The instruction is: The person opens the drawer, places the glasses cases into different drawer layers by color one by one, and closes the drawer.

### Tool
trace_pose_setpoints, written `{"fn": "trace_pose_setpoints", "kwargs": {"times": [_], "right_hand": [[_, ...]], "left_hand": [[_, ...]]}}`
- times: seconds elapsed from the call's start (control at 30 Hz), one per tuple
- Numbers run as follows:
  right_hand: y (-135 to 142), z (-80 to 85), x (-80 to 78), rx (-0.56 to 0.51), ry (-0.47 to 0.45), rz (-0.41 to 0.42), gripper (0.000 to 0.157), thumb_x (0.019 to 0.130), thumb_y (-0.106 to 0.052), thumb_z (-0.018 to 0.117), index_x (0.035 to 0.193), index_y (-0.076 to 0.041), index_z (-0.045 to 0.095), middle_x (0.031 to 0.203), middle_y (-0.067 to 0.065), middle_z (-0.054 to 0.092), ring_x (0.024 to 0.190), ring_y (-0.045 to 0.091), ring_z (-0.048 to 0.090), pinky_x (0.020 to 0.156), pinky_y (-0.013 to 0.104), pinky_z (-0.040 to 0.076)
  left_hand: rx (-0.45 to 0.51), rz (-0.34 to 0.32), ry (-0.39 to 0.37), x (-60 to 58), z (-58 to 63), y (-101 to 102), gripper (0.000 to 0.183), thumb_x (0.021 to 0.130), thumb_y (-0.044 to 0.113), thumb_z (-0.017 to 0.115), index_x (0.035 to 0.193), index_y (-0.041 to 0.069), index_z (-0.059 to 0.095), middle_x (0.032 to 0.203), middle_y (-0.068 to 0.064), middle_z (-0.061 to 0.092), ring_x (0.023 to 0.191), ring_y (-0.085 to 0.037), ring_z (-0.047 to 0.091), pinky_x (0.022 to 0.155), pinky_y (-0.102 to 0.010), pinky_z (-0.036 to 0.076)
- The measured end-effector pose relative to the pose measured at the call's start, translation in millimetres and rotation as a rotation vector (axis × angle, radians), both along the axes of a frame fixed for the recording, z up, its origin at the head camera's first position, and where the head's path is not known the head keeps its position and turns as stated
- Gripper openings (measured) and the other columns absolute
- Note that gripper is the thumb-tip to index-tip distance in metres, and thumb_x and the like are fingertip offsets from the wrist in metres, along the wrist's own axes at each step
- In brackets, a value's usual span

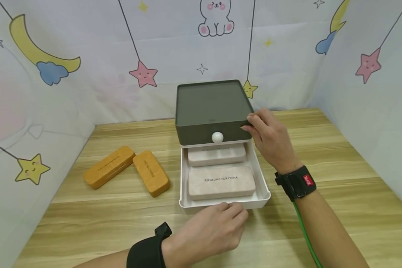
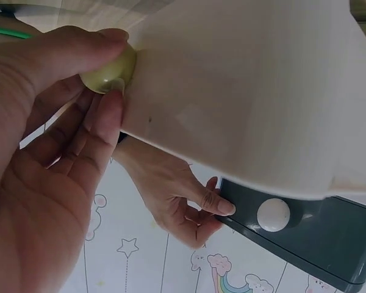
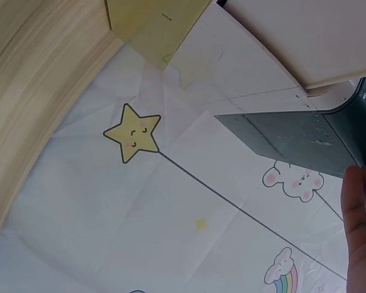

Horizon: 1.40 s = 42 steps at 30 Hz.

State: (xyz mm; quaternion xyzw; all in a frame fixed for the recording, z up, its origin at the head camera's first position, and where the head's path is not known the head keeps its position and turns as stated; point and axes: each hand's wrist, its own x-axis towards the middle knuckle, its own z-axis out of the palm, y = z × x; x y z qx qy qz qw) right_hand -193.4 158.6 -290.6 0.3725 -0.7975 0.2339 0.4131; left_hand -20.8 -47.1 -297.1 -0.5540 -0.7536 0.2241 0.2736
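Note:
A two-tier desktop drawer box stands on the table, its dark green upper tier (image 1: 214,104) bearing a white knob (image 1: 217,137). Below it, the white lower drawer (image 1: 184,178) is pulled out. Two pale glasses cases (image 1: 221,182) printed "REFUELING FOR CHINA" lie inside, the rear one partly under the upper tier. At the drawer's front is my left hand (image 1: 211,230); the left wrist view shows its thumb and fingers pinching a round knob (image 2: 113,72). My right hand (image 1: 271,137) grips the upper tier's front right corner, thumb on the front face.
Left of the drawer, two orange-brown glasses cases (image 1: 110,166) (image 1: 151,174) lie on the wood-grain table (image 1: 341,178). A patterned cloth backdrop (image 1: 181,48) encloses the back and both sides. A green cable (image 1: 305,230) runs along the right forearm.

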Motion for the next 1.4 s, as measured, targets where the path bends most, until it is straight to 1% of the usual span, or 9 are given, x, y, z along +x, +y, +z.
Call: {"fn": "trace_pose_setpoints", "kwargs": {"times": [0.17,0.43,0.53,0.73,0.93,1.17,1.27,1.4], "right_hand": [[-0.6,0.5,-0.4,0.001,0.011,0.002,0.019,0.086,-0.012,0.070,0.098,0.002,0.063,0.090,0.015,0.054,0.071,0.023,0.047,0.057,0.034,0.042],[0.2,-1.4,-1.0,0.003,0.007,-0.002,0.019,0.087,-0.012,0.069,0.098,0.002,0.063,0.089,0.015,0.053,0.070,0.022,0.047,0.056,0.034,0.041],[0.7,-2.1,-1.1,0.003,0.008,-0.005,0.019,0.086,-0.012,0.070,0.098,0.002,0.064,0.089,0.015,0.054,0.070,0.022,0.047,0.056,0.034,0.041],[0.7,-2.2,-1.5,0.007,0.006,-0.007,0.020,0.087,-0.013,0.069,0.098,0.002,0.064,0.090,0.015,0.053,0.070,0.022,0.047,0.056,0.034,0.041],[0.3,-1.5,-1.4,0.010,0.004,-0.008,0.020,0.087,-0.013,0.069,0.098,0.002,0.063,0.090,0.015,0.053,0.070,0.022,0.047,0.056,0.033,0.041],[0.4,-1.6,-1.4,0.008,0.007,-0.007,0.019,0.087,-0.013,0.069,0.098,0.002,0.063,0.090,0.015,0.053,0.069,0.022,0.047,0.056,0.033,0.041],[0.4,-1.7,-1.5,0.004,0.007,-0.007,0.019,0.086,-0.013,0.070,0.098,0.002,0.063,0.089,0.015,0.053,0.069,0.022,0.047,0.055,0.033,0.041],[0.1,-1.7,-1.3,0.005,0.006,-0.010,0.020,0.087,-0.013,0.070,0.098,0.002,0.063,0.090,0.015,0.054,0.070,0.022,0.047,0.056,0.033,0.041]], "left_hand": [[0.027,-0.003,0.004,-1.8,2.0,-1.2,0.029,0.095,0.010,0.040,0.089,0.019,0.067,0.086,0.004,0.050,0.077,-0.013,0.043,0.063,-0.020,0.041],[0.035,0.011,-0.002,-4.0,6.1,-2.7,0.040,0.096,0.002,0.030,0.090,0.018,0.066,0.087,0.002,0.050,0.078,-0.014,0.043,0.066,-0.021,0.042],[0.030,0.014,-0.007,-4.7,6.6,-2.7,0.037,0.097,0.004,0.032,0.090,0.018,0.065,0.087,0.003,0.050,0.078,-0.014,0.043,0.066,-0.021,0.042],[0.012,0.026,-0.014,-7.7,7.4,-3.8,0.026,0.097,0.011,0.041,0.087,0.020,0.064,0.089,0.002,0.051,0.080,-0.014,0.044,0.067,-0.022,0.043],[0.032,0.047,-0.005,-15.2,5.6,-5.9,0.025,0.097,0.013,0.042,0.086,0.019,0.064,0.090,0.003,0.051,0.081,-0.014,0.045,0.065,-0.020,0.044],[0.035,0.055,0.000,-21.4,4.5,-6.9,0.017,0.097,0.015,0.049,0.088,0.018,0.064,0.090,0.002,0.049,0.081,-0.014,0.044,0.067,-0.020,0.042],[0.028,0.062,-0.004,-24.3,4.2,-6.0,0.017,0.096,0.014,0.049,0.089,0.018,0.064,0.091,0.002,0.049,0.081,-0.014,0.043,0.067,-0.020,0.042],[0.013,0.094,-0.029,-30.3,4.0,-5.7,0.018,0.096,0.012,0.048,0.093,0.018,0.065,0.094,0.002,0.050,0.083,-0.013,0.045,0.068,-0.020,0.043]]}}
